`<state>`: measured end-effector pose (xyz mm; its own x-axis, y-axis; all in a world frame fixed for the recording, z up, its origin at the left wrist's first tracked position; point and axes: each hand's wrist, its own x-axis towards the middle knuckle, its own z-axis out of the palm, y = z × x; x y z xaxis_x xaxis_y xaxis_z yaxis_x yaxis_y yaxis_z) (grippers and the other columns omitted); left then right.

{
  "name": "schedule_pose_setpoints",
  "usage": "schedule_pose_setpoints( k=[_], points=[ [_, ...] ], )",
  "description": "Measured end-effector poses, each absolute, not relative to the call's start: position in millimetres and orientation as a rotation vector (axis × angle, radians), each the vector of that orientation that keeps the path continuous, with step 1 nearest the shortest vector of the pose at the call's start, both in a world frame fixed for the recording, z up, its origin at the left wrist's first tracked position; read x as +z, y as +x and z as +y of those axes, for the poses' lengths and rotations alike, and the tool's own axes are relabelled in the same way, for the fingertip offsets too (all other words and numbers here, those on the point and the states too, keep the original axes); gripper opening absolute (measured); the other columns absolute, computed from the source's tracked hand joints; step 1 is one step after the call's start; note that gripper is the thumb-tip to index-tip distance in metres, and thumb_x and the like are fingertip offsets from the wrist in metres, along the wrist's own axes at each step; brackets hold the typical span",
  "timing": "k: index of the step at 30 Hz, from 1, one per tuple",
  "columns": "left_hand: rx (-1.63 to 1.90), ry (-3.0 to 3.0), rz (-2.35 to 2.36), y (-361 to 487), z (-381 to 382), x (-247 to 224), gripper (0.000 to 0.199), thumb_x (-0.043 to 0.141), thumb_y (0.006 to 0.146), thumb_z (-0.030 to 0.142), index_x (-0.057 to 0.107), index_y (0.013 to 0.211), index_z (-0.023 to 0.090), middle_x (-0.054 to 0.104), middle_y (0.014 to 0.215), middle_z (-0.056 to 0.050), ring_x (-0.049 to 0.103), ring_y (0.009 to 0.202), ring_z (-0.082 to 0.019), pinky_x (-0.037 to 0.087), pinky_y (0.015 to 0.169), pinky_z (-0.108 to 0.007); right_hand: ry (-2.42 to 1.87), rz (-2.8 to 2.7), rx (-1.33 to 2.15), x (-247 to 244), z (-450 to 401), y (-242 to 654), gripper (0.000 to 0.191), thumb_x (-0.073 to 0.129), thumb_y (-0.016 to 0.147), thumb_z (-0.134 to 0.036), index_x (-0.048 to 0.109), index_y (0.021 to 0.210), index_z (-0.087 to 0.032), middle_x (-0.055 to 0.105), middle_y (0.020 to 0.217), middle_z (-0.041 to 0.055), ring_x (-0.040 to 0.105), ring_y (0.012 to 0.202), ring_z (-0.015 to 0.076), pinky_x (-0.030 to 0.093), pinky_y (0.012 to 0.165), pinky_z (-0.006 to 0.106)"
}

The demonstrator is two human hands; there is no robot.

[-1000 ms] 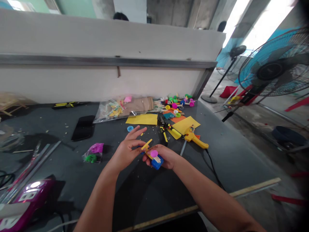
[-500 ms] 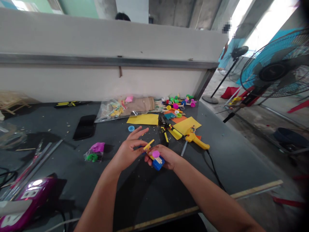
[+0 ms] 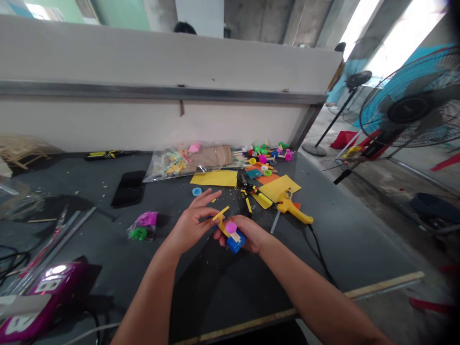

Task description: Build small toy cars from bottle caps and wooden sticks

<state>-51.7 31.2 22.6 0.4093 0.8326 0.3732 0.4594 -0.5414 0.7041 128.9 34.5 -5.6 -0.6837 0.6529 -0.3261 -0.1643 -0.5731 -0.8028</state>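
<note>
In the head view my right hand (image 3: 247, 232) is closed around a small blue craft model (image 3: 236, 242), which bears a pink disc (image 3: 231, 227) and short pale sticks at its near end. A yellow strip (image 3: 221, 213) stands out at the model's far end. There my left hand (image 3: 189, 227) pinches with thumb and forefinger at the strip's lower end, its other fingers stretched out. Another bit of blue shows by the left fingertips. Much of the model is hidden by my fingers. A light-blue bottle cap (image 3: 196, 191) lies beyond my left hand.
A yellow glue gun (image 3: 294, 211) with a black cord lies right of my hands, near pliers (image 3: 246, 194) and yellow sheets (image 3: 213, 178). Left are a phone (image 3: 128, 188), a small bag of pink and green pieces (image 3: 143, 225) and a purple power strip (image 3: 53, 297). Fans (image 3: 409, 108) stand at right.
The view has shifted slightly. Both hands keep nearly the same hold, and a bit more of the model's yellow part shows between them.
</note>
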Motion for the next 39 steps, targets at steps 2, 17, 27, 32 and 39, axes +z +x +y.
schedule_pose_setpoints(
  k=[2,17,27,32,39],
  points=[
    [0.990,2.164,1.095,-52,31,23,0.015,0.056,0.083,0.027,0.069,0.089,0.025,0.047,0.137,-0.003,0.029,0.134,-0.023,0.027,0.107,-0.052,-0.848,-1.067,2.255,-4,34,129,0.029,0.056,0.069,-0.036,0.063,0.065,-0.008,0.064,0.055,0.0073,0.056,0.051,0.0120,0.041,0.052,0.022],
    [1.258,1.430,1.301,-22,33,-9,0.037,0.056,0.080,0.026,0.054,0.116,0.018,0.059,0.119,-0.011,0.055,0.111,-0.022,0.044,0.094,-0.040,-0.997,-0.717,1.909,-6,44,126,0.021,0.068,0.063,-0.031,0.068,0.075,-0.013,0.066,0.068,0.0049,0.060,0.065,0.0142,0.045,0.057,0.022],
    [1.098,0.710,1.089,-6,21,2,0.019,0.060,0.080,0.027,0.058,0.095,0.016,0.067,0.089,-0.007,0.065,0.076,-0.015,0.055,0.067,-0.029,-1.041,-0.677,1.662,-9,47,126,0.026,0.071,0.059,-0.033,0.068,0.076,-0.015,0.068,0.069,0.0052,0.062,0.066,0.0176,0.048,0.057,0.028],
    [1.027,0.600,1.012,-4,21,0,0.014,0.059,0.081,0.022,0.059,0.093,0.015,0.066,0.087,-0.007,0.066,0.072,-0.015,0.056,0.068,-0.033,-1.022,-0.706,1.601,-14,47,127,0.032,0.070,0.063,-0.040,0.069,0.082,-0.014,0.069,0.071,0.0054,0.062,0.066,0.0182,0.047,0.056,0.028],
    [1.032,0.605,1.001,-2,20,-2,0.014,0.061,0.078,0.013,0.060,0.092,0.013,0.065,0.085,-0.006,0.065,0.074,-0.014,0.056,0.073,-0.031,-1.050,-0.750,1.620,-8,46,126,0.031,0.073,0.056,-0.035,0.070,0.079,-0.014,0.069,0.072,0.0043,0.062,0.071,0.0174,0.045,0.062,0.027]
  ],
)
